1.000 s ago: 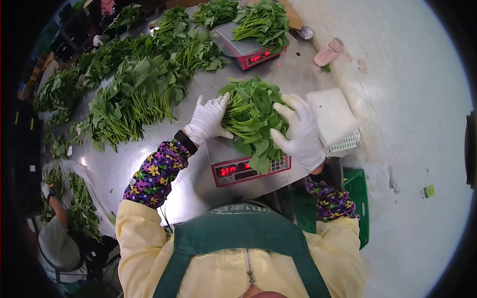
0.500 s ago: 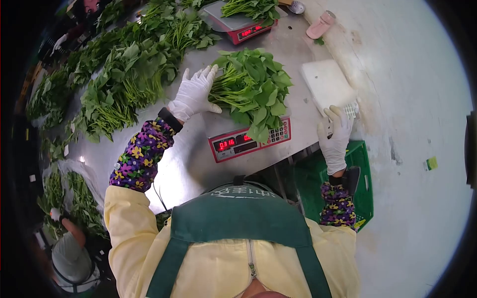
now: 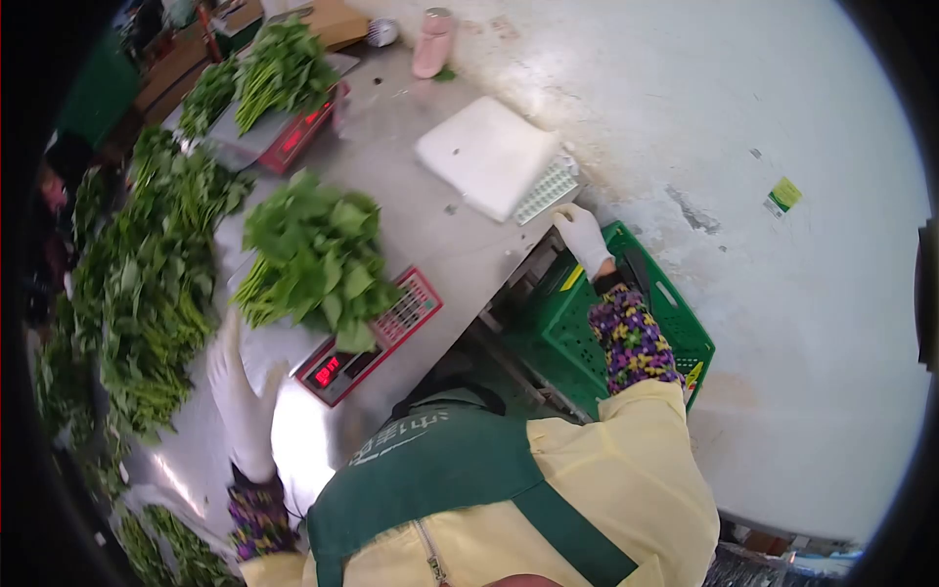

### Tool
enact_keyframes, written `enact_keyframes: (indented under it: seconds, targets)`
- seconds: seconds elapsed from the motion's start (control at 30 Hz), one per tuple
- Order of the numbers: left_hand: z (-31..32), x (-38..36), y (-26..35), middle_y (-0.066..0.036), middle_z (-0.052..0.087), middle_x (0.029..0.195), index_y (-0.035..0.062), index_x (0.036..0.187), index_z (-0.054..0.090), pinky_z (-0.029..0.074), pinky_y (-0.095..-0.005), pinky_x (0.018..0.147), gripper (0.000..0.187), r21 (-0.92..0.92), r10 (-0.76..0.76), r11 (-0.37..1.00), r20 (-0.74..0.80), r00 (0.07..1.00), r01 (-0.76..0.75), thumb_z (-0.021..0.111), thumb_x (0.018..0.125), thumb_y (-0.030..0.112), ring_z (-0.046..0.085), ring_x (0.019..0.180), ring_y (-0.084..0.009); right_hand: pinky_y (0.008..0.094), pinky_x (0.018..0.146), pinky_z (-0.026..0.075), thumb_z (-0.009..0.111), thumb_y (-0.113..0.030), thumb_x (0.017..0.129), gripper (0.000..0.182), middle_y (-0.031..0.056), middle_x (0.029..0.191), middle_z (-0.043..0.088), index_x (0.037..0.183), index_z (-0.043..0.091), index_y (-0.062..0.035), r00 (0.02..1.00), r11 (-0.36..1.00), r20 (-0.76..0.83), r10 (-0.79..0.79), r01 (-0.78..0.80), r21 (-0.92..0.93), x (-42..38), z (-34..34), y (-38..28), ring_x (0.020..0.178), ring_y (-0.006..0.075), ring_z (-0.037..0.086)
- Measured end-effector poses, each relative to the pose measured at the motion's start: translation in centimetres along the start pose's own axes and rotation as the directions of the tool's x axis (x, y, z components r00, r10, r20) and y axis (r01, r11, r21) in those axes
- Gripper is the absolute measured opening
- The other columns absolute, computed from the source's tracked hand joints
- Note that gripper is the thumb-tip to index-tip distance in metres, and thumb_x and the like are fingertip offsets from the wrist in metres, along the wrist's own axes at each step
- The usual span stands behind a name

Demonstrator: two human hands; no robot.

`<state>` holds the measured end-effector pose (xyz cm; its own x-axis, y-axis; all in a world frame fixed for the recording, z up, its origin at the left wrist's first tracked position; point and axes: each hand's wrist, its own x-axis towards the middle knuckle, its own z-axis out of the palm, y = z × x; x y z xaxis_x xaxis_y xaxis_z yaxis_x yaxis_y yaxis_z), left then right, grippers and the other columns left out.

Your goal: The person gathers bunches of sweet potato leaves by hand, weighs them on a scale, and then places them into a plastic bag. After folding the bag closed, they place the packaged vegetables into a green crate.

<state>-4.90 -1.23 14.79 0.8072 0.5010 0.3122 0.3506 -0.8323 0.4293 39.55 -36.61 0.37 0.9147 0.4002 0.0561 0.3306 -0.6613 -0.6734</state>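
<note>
My left hand (image 3: 240, 382), in a white glove, is open with thumb and fingers apart, just beside the stem ends of a bunch of leafy greens (image 3: 323, 254). The bunch lies on a red digital scale (image 3: 411, 303) with lit red digits. My right hand (image 3: 582, 240), also gloved, is at the table's edge by a sheet of small green-and-white labels (image 3: 548, 191). Its fingers are curled together, and anything between them is too small to make out. A stack of white sheets (image 3: 484, 152) partly covers the labels.
Below my right hand stands a green plastic crate (image 3: 675, 313). A second scale (image 3: 293, 142) bears more greens. Large heaps of greens (image 3: 147, 293) line the table's left side. A pink bottle (image 3: 431, 44) is at the far edge, against a pale wall (image 3: 734, 117).
The view has swung right, so the table things appear farther left. My left hand has come away from the bunch, back toward my body. My right hand's fingers have curled near the label sheet.
</note>
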Motion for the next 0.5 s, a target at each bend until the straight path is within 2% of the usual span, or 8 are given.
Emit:
enact_keyframes:
  seconds: [0.07, 0.13, 0.17, 0.33, 0.37, 0.43, 0.47, 0.5]
  targets:
    - [1.1, -1.1, 5.5, -0.013, 0.056, 0.129, 0.0022, 0.136, 0.048, 0.042, -0.0367, 0.1, 0.069, -0.316, -0.075, 0.94, 0.172, 0.982, 0.127, 0.076, 0.074, 0.006, 0.055, 0.118, -0.0258, 0.0363, 0.073, 0.052, 0.06, -0.022, 0.088, 0.025, 0.0133, 0.09, 0.068, 0.101, 0.067, -0.0018, 0.995, 0.993, 0.06, 0.083, -0.087, 0.079, 2.8, -0.8, 2.7, 0.079, 0.0244, 0.067]
    - [3.5, 0.1, 9.6, -0.011, 0.062, 0.12, 0.0006, 0.131, 0.053, 0.045, -0.0313, 0.095, 0.056, -0.584, -0.029, 0.762, 0.401, 0.915, 0.28, 0.071, 0.079, 0.004, 0.059, 0.11, -0.0197, 0.0315, 0.066, 0.053, 0.06, -0.022, 0.089, 0.026, 0.0091, 0.087, 0.067, 0.105, 0.065, -0.0025, 0.867, 0.733, 0.28, 0.412, -0.498, 0.464, 5.1, -0.8, 3.3, 0.073, 0.0187, 0.066]
    - [4.7, 1.7, 11.1, -0.01, 0.064, 0.117, 0.0, 0.129, 0.055, 0.046, -0.0287, 0.092, 0.049, -0.672, 0.037, 0.659, 0.477, 0.878, 0.338, 0.068, 0.082, 0.003, 0.06, 0.106, -0.0166, 0.028, 0.06, 0.053, 0.062, -0.024, 0.09, 0.028, 0.0071, 0.087, 0.066, 0.108, 0.062, -0.0023, 0.848, 0.668, 0.35, 0.399, -0.53, 0.523, 6.6, 0.0, 5.1, 0.069, 0.0166, 0.065]
    - [13.7, 8.3, 18.8, -0.012, 0.064, 0.115, -0.0023, 0.129, 0.052, 0.044, -0.0303, 0.098, 0.041, -0.669, 0.029, 0.37, 0.701, 0.712, 0.644, 0.059, 0.09, 0.005, 0.059, 0.108, -0.0163, 0.0304, 0.06, 0.052, 0.069, -0.041, 0.083, 0.046, 0.0122, 0.094, 0.065, 0.108, 0.062, -0.0027, 0.685, 0.544, 0.424, 0.593, -0.729, 0.417, 12.7, 5.5, 6.8, 0.074, 0.0207, 0.067]
    - [15.4, 9.1, 19.6, -0.012, 0.064, 0.113, -0.0025, 0.128, 0.053, 0.045, -0.0295, 0.096, 0.036, -0.66, 0.054, 0.294, 0.734, 0.677, 0.692, 0.056, 0.093, 0.005, 0.059, 0.107, -0.0153, 0.0304, 0.06, 0.052, 0.069, -0.041, 0.083, 0.046, 0.0122, 0.094, 0.065, 0.108, 0.062, -0.0027, 0.685, 0.547, 0.44, 0.58, -0.728, 0.413, 13.1, 5.9, 5.9, 0.074, 0.0207, 0.067]
    - [17.5, 10.5, 20.7, -0.011, 0.065, 0.111, -0.0028, 0.127, 0.054, 0.045, -0.0291, 0.095, 0.034, -0.653, 0.043, 0.237, 0.747, 0.664, 0.719, 0.056, 0.094, 0.006, 0.059, 0.106, -0.015, 0.0327, 0.056, 0.051, 0.071, -0.037, 0.08, 0.045, 0.0141, 0.087, 0.065, 0.099, 0.064, 0.0036, 0.747, 0.624, 0.245, 0.617, -0.655, 0.426, 13.0, 6.1, 3.6, 0.061, 0.0205, 0.063]
    - [18.5, 10.7, 21.0, -0.011, 0.065, 0.109, -0.0031, 0.126, 0.054, 0.046, -0.0287, 0.094, 0.032, -0.659, 0.054, 0.191, 0.747, 0.662, 0.728, 0.055, 0.096, 0.007, 0.06, 0.105, -0.0147, 0.0374, 0.067, 0.053, 0.071, -0.043, 0.077, 0.054, 0.0194, 0.096, 0.068, 0.101, 0.065, 0.0052, 0.747, 0.64, 0.197, 0.635, -0.652, 0.407, 13.7, 7.6, 4.5, 0.073, 0.0283, 0.067]
    - [19.2, 10.7, 21.0, -0.011, 0.065, 0.109, -0.0031, 0.126, 0.054, 0.046, -0.0287, 0.094, 0.032, -0.661, 0.036, 0.196, 0.743, 0.668, 0.724, 0.055, 0.096, 0.007, 0.06, 0.105, -0.0147, 0.0374, 0.067, 0.053, 0.071, -0.043, 0.077, 0.054, 0.0194, 0.096, 0.068, 0.101, 0.065, 0.0052, 0.752, 0.642, 0.212, 0.624, -0.648, 0.41, 14.2, 8.4, 4.4, 0.073, 0.0283, 0.067]
